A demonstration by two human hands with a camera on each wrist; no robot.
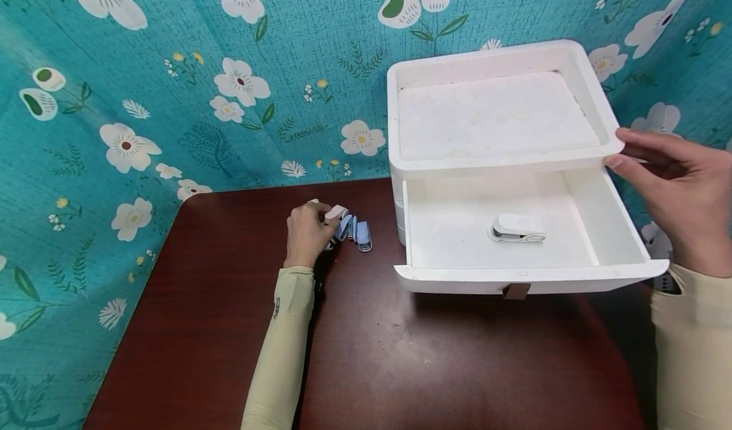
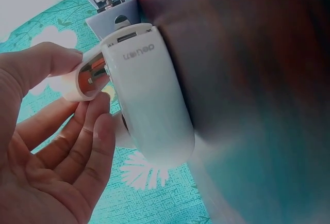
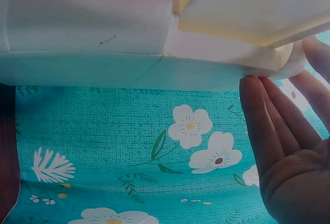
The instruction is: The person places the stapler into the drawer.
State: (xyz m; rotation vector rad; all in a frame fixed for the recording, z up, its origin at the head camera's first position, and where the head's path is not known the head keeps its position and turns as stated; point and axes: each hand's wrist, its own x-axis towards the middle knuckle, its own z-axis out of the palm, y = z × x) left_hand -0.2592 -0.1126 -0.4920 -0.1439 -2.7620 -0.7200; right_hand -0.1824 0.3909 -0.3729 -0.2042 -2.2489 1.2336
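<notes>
Left of centre in the head view, a person's left hand (image 1: 307, 233) pinches a small, pale plastic stapler (image 2: 92, 77) between thumb and bent fingers, its hollow end showing metal within. In the left wrist view, a smooth, rounded white stapler (image 2: 149, 97) with dark lettering lies close beside it at mid-frame; above is a bluish stapler (image 2: 105, 10) with bright metal works. 1 stubby light-blue stapler (image 1: 363, 234) lies just right of the hand on the glossy, reddish-brown table (image 1: 366, 354).

At right of the frame, the right hand (image 1: 686, 188) grips the rounded corner of a white plastic drawer unit (image 1: 497, 163), thumb apart from fingers. Its boxy drawer (image 1: 457, 227), pulled out, holds 1 white stapler (image 1: 517, 228). Flowered teal cloth (image 1: 297, 87), woven-looking, fills the background.
</notes>
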